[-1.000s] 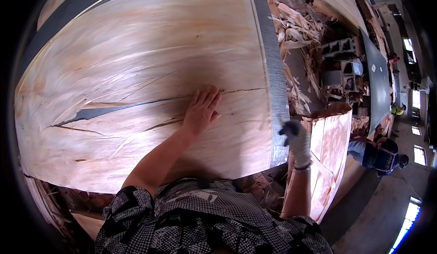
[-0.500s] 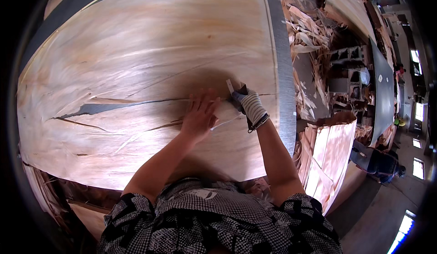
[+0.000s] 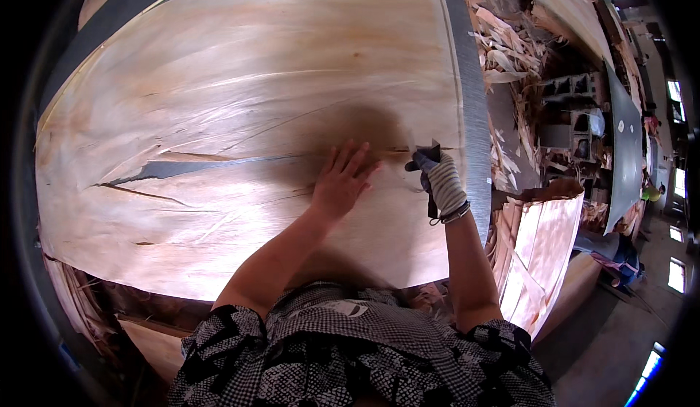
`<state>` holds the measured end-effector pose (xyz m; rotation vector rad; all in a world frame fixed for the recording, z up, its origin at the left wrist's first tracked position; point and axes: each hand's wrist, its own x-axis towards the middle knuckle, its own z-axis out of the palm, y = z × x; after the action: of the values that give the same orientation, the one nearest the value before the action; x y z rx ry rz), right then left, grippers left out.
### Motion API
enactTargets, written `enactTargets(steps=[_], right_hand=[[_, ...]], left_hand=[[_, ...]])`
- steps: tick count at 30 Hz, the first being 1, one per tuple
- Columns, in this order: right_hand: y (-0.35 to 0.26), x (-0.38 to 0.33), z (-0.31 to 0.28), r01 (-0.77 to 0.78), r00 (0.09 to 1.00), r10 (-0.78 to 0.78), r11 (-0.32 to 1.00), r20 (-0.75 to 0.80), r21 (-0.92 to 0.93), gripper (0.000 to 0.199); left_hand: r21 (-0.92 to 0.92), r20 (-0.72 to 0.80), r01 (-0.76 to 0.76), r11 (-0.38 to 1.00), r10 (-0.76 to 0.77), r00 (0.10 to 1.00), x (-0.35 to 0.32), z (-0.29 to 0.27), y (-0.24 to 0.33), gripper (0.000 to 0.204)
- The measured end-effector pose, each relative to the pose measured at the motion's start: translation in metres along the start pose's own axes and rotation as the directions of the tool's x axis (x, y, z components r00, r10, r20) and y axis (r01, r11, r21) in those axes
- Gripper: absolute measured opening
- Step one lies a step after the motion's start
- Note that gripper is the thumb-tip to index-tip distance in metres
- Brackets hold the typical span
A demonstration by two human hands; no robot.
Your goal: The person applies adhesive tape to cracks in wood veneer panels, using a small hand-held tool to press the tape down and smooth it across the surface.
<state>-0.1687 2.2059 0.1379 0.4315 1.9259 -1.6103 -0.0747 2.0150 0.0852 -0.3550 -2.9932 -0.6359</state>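
- Lying flat across the grey metal table (image 3: 477, 152): large pale wood veneer sheet (image 3: 240, 115), covering nearly all of it.
- Running through the veneer sheet's left-middle: long dark split (image 3: 168, 168), tapering toward the sheet's centre.
- Pressing down on the veneer sheet just right of that split's thin end: bare left hand (image 3: 341, 182), palm flat, fingers spread, gripping nothing.
- Working just right of the left hand, near the veneer sheet's right edge: right hand (image 3: 437, 177) in a striped knit glove, fingers curled around a small dark tool (image 3: 430, 150); tool too small to identify.
- Touching the veneer sheet at a thin crack line: tip of that tool.
- Piling up beyond the veneer sheet's right edge: veneer scraps (image 3: 510, 42).
- Stacking below-right of the veneer sheet: more veneer sheets (image 3: 543, 247).
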Motion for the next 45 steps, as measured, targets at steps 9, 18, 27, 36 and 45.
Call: enactTargets(steps=[9, 18, 27, 36, 45], right_hand=[[-0.038, -0.017, 0.062, 0.133, 0.950, -0.031, 0.941, 0.312, -0.312, 0.019], [0.019, 0.028, 0.046, -0.018, 0.999, 0.034, 0.900, 0.028, -0.435, 0.020], [0.037, 0.038, 0.035, -0.033, 0.999, 0.028, 0.798, -0.018, -0.602, 0.030], [0.038, 0.012, 0.023, -0.043, 0.993, -0.058, 0.636, -0.103, -0.770, 0.040], [0.049, -0.001, -0.018, 0.097, 0.935, -0.356, 0.290, -0.013, -0.952, 0.021]], left_hand=[[-0.026, 0.021, 0.021, 0.999, -0.020, 1.000, -0.001, 0.002, -0.005, 0.046], [-0.098, -0.040, -0.040, 0.994, 0.036, 0.999, -0.004, 0.008, -0.008, 0.048], [-0.090, 0.072, 0.110, 0.990, -0.103, 0.992, 0.010, -0.006, 0.014, 0.063], [-0.039, 0.071, -0.097, 0.995, 0.100, 0.992, 0.017, 0.014, 0.017, 0.055], [-0.220, 0.055, -0.113, 0.969, 0.128, 0.990, 0.009, 0.010, 0.019, 0.052]])
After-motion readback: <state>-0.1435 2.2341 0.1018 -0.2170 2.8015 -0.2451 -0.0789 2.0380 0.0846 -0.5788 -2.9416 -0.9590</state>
